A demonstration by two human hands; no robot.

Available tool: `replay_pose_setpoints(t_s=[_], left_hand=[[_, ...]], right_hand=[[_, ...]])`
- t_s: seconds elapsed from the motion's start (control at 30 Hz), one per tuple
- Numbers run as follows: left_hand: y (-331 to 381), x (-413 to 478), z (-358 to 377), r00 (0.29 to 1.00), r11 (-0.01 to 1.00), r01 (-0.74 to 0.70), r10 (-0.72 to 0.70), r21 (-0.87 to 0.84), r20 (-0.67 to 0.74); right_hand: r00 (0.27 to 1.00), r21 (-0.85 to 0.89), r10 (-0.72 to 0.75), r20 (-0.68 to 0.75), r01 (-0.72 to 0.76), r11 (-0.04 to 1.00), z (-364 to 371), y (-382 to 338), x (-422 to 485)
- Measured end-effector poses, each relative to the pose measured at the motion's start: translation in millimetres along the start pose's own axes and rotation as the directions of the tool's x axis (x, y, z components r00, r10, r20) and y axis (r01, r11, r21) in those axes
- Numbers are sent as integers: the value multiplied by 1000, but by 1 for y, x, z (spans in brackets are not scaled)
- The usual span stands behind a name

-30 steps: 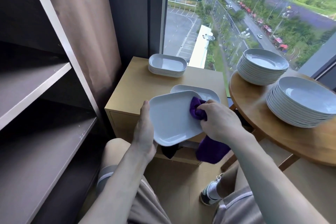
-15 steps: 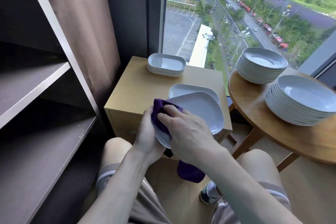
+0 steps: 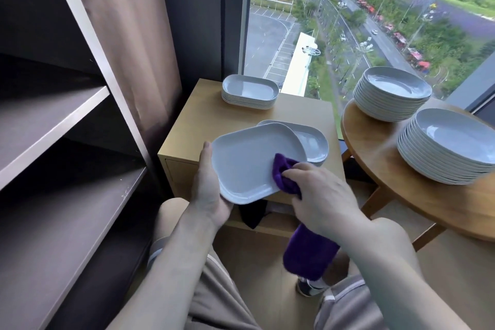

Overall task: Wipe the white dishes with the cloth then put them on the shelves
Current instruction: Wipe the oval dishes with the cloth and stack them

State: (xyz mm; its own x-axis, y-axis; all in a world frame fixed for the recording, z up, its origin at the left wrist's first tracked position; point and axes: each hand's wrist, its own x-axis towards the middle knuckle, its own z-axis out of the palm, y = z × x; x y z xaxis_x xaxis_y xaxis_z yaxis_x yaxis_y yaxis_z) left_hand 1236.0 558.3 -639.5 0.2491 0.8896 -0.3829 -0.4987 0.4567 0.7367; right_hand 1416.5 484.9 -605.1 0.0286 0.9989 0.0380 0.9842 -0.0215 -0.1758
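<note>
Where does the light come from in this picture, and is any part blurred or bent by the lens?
Head view: daylight comes through the window at the back, so the shelves at the left are dark; the right hand and the purple cloth look slightly soft; the held dish shows no strong glare; the shelf post leans, a wide-angle bend.

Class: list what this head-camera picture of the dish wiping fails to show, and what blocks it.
Head view:
- Fingers of the left hand: under the held dish.
- Dish pile behind: count hidden by that dish.
- Dark item below: half covered, unidentifiable.
- Near plate stack: cut by right edge.
- Purple cloth: middle inside the right hand.
</note>
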Motion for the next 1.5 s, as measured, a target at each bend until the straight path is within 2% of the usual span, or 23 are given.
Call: replay_pose_setpoints(t_s=[0.13, 0.3, 0.47, 0.57, 0.67, 0.8, 0.9, 1.1, 1.23, 1.5], left_hand=[[-5, -4, 6, 1000, 992, -3, 0, 123, 24], [-20, -8, 13, 996, 980, 26, -43, 197, 82], [-22, -4, 10, 998, 980, 35, -43, 196, 39], [-25, -4, 9, 996, 991, 83, -85, 102, 7], [-24, -3, 4, 994, 994, 111, -111, -16, -10], [-17, -5, 5, 994, 995, 89, -92, -55, -54], [-11, -5, 7, 996, 999, 43, -44, -11, -73], [-8, -7, 4, 997, 990, 18, -8, 137, -71], [-4, -6, 0, 999, 974, -12, 21, 226, -42], [-14, -14, 3, 998, 962, 53, -58, 269, 11]], right_hand=[[991, -48, 127, -38, -129, 990, 4, 16, 11], [987, -14, 148, -63, -150, 989, 2, 6, 25], [998, 17, -42, -39, 42, 999, 7, -31, 20], [985, 39, -174, -20, 174, 984, 12, -57, 8], [974, 48, -224, 28, 223, 974, 11, -68, -4], [966, 50, -246, 78, 243, 969, 4, -62, -17], [977, 83, -206, 52, 201, 976, 7, -48, -27], [999, 143, -28, -25, 31, 989, 22, -7, -30], [995, 192, 104, -4, -101, 976, 27, 25, -14], [992, 211, 111, -56, -96, 973, 26, 38, 20]])
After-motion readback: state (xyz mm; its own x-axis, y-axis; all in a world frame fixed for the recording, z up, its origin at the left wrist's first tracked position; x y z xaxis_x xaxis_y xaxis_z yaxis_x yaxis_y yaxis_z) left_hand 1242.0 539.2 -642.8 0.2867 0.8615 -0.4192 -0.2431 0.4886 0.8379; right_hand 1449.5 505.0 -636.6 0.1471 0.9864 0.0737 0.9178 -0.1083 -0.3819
